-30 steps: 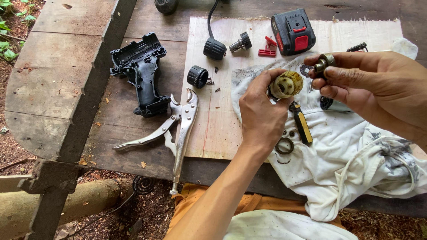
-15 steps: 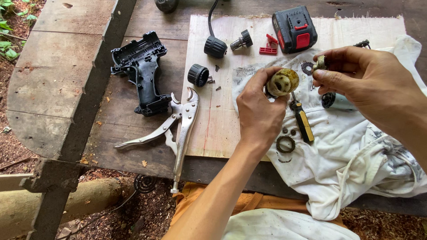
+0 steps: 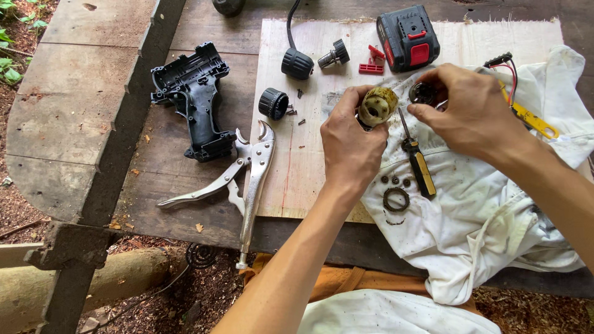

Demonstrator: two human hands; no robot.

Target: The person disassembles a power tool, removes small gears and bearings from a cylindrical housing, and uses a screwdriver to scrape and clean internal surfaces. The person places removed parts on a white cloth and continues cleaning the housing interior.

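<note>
My left hand (image 3: pixel 352 145) grips a greasy, yellowish round gear housing (image 3: pixel 378 105), held up over a white cloth (image 3: pixel 489 204). My right hand (image 3: pixel 470 111) pinches a small dark round metal part (image 3: pixel 423 93) just to the right of that housing. Below the hands a small screwdriver with a black and yellow handle (image 3: pixel 419 166) lies on the cloth, next to a metal ring (image 3: pixel 396 199) and a few small gears (image 3: pixel 396 180).
A black drill housing half (image 3: pixel 195 99) and locking pliers (image 3: pixel 247 179) lie to the left on the wooden bench. On a plywood board (image 3: pixel 297 167) lie a black and red battery pack (image 3: pixel 408 37), a black collar (image 3: pixel 273 103), a chuck (image 3: pixel 297 64), red parts (image 3: pixel 373 62) and screws.
Both hands have shifted slightly toward the far side of the board. My right hand has brought its small part closer to the gear housing, fingers now curled down over it.
</note>
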